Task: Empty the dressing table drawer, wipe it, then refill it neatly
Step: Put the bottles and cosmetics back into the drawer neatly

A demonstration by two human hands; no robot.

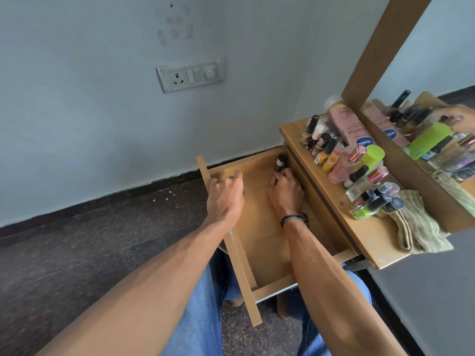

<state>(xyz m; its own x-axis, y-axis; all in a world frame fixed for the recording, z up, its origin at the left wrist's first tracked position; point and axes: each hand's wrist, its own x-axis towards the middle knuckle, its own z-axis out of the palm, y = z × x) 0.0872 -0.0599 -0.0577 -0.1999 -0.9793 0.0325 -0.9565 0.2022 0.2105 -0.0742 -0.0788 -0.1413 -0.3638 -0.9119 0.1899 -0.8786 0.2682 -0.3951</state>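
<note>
Head view: left hand gripped the front panel of the pulled-out light-brown wooden drawer, fingers curled over its top edge. Right hand was deep inside, fingers closed narrow round the lower end of a small dark brown bottle. The bottle sat in the far right corner, just past the knuckles; upright or leaning, couldn't tell. Risks: bottle topples if released off-vertical; a raised right arm could clip the crowded mixed-colour cosmetic bottles on the tabletop above.

Left hand over the drawer front; right hand around a dark bottle inside
</note>
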